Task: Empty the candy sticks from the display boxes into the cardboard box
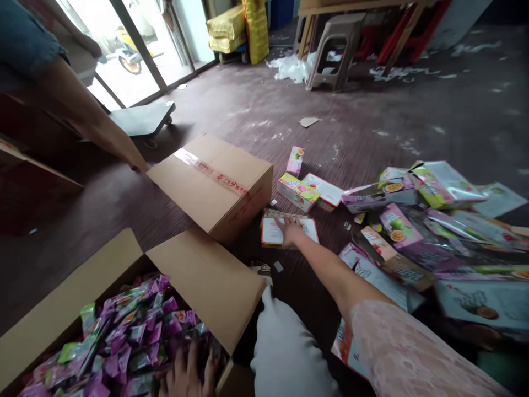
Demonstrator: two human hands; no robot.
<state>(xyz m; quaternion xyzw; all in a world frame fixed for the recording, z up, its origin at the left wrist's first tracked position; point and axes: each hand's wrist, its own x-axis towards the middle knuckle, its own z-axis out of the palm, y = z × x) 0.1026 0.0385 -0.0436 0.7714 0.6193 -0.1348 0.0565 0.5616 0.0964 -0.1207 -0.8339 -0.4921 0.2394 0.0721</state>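
My left hand (188, 369) is at the bottom, fingers apart, over purple and green snack sachets (136, 331) in an open cardboard box (210, 286). Its fingertips touch or hover just above the sachets; I cannot tell which. My right hand (291, 230) reaches out to a flat white carton with a red edge (270, 231) on the floor. The fingers are stretched out across the carton's top, not wrapped round it. Just beyond stand a pink carton (295, 160) and a yellow-green and pink fruit carton (298, 192).
A taped cardboard box (215, 171) stands ahead, with another person's arm (95, 116) reaching to its left corner. Crumpled fruit cartons (405, 231) pile up on the right. Farther off are a flat trolley (144, 118), a plastic stool (339, 44) and yellow sacks (227, 30).
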